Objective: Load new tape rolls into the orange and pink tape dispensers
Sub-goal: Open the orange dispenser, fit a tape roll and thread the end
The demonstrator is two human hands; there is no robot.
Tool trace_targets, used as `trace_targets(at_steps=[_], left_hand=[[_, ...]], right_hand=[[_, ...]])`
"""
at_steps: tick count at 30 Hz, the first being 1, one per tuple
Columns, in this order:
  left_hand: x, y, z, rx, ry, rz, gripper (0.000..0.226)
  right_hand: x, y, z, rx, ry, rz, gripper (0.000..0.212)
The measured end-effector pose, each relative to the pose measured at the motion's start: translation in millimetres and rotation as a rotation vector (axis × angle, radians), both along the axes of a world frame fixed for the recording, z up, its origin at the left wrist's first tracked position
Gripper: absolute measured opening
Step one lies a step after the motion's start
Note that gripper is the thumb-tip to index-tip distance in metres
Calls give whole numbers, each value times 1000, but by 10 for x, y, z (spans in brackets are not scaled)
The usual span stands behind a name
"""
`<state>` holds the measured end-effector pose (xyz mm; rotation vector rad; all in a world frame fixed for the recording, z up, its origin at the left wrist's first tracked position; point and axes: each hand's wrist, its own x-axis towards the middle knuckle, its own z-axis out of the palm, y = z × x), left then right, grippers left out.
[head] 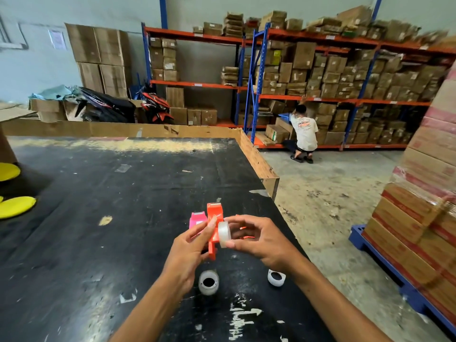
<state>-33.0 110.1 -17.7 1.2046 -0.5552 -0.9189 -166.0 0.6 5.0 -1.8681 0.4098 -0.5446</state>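
A scuffed black worktable (pixel 98 218) fills the lower left of the frame; orange-and-blue warehouse shelves of cardboard boxes (pixel 320 77) stand in the upper right. At lower centre, the left hand (pixel 187 245) is clamped on the orange plastic tape dispenser (pixel 214 228), and the right hand (pixel 259 239) pinches a clear tape roll (pixel 224 233).

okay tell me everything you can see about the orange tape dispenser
The orange tape dispenser looks like bright moulded plastic with a squared head on top and a narrower stem pointing down. It is held upright above the black table, not resting on it. The left hand holds its left side, while the right hand presses a clear tape roll against its right side. The pink dispenser sits just behind-left. Whether a cutting blade is fitted cannot be made out.
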Motion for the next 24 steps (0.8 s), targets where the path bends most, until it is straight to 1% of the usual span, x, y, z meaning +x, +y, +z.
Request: trace_targets(at_steps=[4,7,9,12,15,16,17,18,19,20,21,22,24], left_hand=[[-21,-11,1,-26,13,-17,41],[-21,-10,-23,-17,37,-35,45],[-4,-12,-43,4,93,-61,49],[42,-20,-64,33,192,-75,42],[139,-23,-66,60,270,-86,34],[175,-29,-64,64,301,-86,33],[212,-30,-57,66,328,-77,35],[242,-38,-47,66,350,-63,38],[271,-47,-42,63,371,-46,41],[287,-53,-36,59,384,-35,43],[296,-56,-33,54,392,-28,44],[312,-54,-36,49,395,-19,45],[327,-58,-48,44,401,-6,47]], right_hand=[[20,-10,-43,36,-41,4,47],[70,11,-36,-42,-14,-2,52],[115,32,-23,-96,16,-18,61],[183,50,-26,-115,41,-34,77],[221,52,-28,-114,89,23,80],[226,34,-5,-100,108,57,76],[235,-1,28,-69,109,77,68],[240,-72,50,-30,86,50,55],[257,-165,61,-4,53,-27,39],[271,-287,42,-15,37,-154,24],[287,-425,-9,-77,65,-292,16],[316,-553,-82,-162,149,-403,16],[369,-712,-268,-306,443,-500,25]])
